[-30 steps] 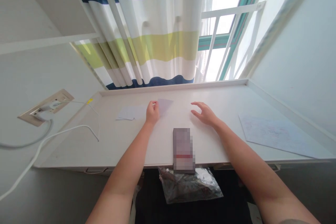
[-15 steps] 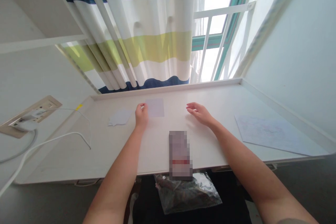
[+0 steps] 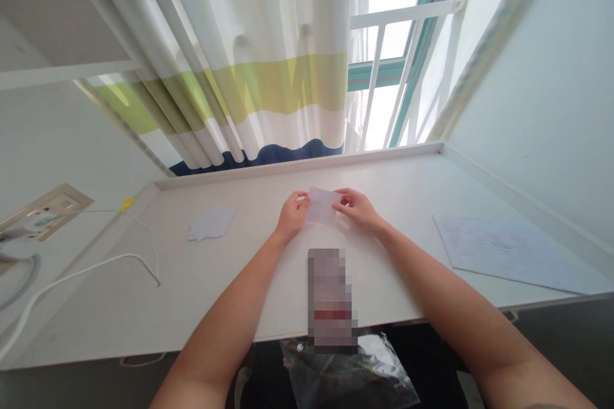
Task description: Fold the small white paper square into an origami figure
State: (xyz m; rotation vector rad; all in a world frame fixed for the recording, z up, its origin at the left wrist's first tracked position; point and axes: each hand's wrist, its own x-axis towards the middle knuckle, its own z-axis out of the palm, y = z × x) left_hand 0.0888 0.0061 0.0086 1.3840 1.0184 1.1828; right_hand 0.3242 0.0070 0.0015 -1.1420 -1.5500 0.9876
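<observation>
A small sheet of pale paper (image 3: 320, 206) is stretched between my two hands, above the middle of the white desk (image 3: 398, 179). My left hand (image 3: 293, 212) pinches its left edge between thumb and fingers. On the opposite edge, the thumb and fingers of my right hand (image 3: 359, 209) are closed on the same sheet. Further left on the desk lie some torn-edged pieces of paper (image 3: 213, 223), apart from both hands. Between my forearms, a pixelated oblong thing (image 3: 330, 294) reaches over the desk's front edge; its details are masked.
Larger written sheets (image 3: 503, 252) lie at the right of the desk. White cables (image 3: 134, 257) run across the left side from a wall socket (image 3: 45, 217). A clear plastic bag (image 3: 355, 374) sits below the front edge. A curtain (image 3: 268, 83) hangs behind.
My left hand has carried the sheet to the right, toward the middle. My right hand, empty before with its fingers apart, has closed on the sheet's right edge. The view has shifted slightly.
</observation>
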